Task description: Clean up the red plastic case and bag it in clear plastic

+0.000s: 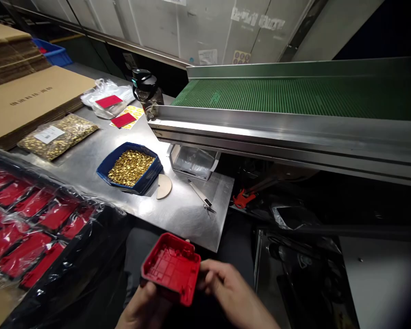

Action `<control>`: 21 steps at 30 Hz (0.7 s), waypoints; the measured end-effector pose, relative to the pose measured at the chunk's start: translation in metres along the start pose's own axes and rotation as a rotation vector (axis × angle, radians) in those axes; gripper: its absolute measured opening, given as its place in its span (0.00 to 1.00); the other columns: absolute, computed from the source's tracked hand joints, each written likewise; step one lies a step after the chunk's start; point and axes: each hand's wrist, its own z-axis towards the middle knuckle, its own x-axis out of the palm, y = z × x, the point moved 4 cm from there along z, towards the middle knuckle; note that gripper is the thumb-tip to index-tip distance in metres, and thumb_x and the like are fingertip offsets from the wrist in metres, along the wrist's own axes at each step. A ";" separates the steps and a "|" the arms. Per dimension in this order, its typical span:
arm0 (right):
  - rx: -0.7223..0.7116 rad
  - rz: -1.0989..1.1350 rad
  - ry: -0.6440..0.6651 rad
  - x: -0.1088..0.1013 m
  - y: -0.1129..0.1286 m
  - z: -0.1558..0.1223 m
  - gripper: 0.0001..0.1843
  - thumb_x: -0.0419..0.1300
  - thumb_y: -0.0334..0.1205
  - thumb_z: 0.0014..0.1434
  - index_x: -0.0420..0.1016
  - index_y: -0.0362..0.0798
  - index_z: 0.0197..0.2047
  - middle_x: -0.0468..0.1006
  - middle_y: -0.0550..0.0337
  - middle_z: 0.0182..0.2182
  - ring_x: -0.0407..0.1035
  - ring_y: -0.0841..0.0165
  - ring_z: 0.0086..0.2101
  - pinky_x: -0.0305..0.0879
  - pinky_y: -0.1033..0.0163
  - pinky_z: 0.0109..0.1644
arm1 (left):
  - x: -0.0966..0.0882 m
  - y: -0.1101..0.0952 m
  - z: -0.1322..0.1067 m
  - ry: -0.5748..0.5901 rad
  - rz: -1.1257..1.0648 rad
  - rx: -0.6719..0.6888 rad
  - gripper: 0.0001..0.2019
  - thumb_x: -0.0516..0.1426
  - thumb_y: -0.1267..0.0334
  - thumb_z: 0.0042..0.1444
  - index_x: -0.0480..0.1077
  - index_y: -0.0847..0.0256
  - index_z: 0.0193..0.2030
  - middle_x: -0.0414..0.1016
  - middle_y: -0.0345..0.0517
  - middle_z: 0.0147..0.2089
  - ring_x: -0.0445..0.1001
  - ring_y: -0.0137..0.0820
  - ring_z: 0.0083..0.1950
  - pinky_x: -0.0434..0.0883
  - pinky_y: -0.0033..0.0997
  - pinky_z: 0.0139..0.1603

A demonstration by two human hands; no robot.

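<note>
I hold a red plastic housing (171,267), square with ribs inside, open side up, low in front of me. My left hand (144,308) grips it from below at its near left edge. My right hand (231,290) holds its right side with the fingertips. Ahead on the steel table (185,214) stands a blue tray (130,169) full of small brass-coloured parts.
A black bin (37,224) lined with plastic holds several red housings at left. A bag of brass parts (58,136), cardboard sheets (27,100), tweezers (202,196), a beige half-disc (164,186) and a clear box (193,161) are on the table. A green conveyor (294,98) runs at right.
</note>
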 end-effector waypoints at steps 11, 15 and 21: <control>-0.082 -0.679 -0.508 -0.043 0.002 0.093 0.07 0.62 0.34 0.63 0.74 0.48 0.46 0.76 0.49 0.44 0.70 0.51 0.49 0.65 0.46 0.58 | 0.037 -0.023 -0.004 0.339 -0.261 0.151 0.39 0.56 0.39 0.64 0.61 0.66 0.72 0.53 0.62 0.75 0.55 0.46 0.76 0.53 0.42 0.76; -0.097 -0.570 -0.427 -0.036 0.005 0.058 0.09 0.59 0.35 0.65 0.76 0.49 0.48 0.78 0.52 0.44 0.75 0.58 0.46 0.71 0.54 0.54 | 0.034 -0.025 -0.008 0.243 -0.185 0.147 0.34 0.61 0.44 0.63 0.67 0.64 0.69 0.67 0.61 0.70 0.66 0.49 0.72 0.60 0.47 0.74; -0.197 -0.108 -0.136 -0.019 0.047 -0.023 0.10 0.57 0.44 0.69 0.77 0.52 0.49 0.81 0.59 0.39 0.79 0.67 0.39 0.75 0.66 0.45 | 0.060 -0.024 -0.007 0.235 -0.216 0.128 0.36 0.58 0.48 0.67 0.60 0.72 0.72 0.76 0.66 0.63 0.76 0.46 0.64 0.66 0.47 0.71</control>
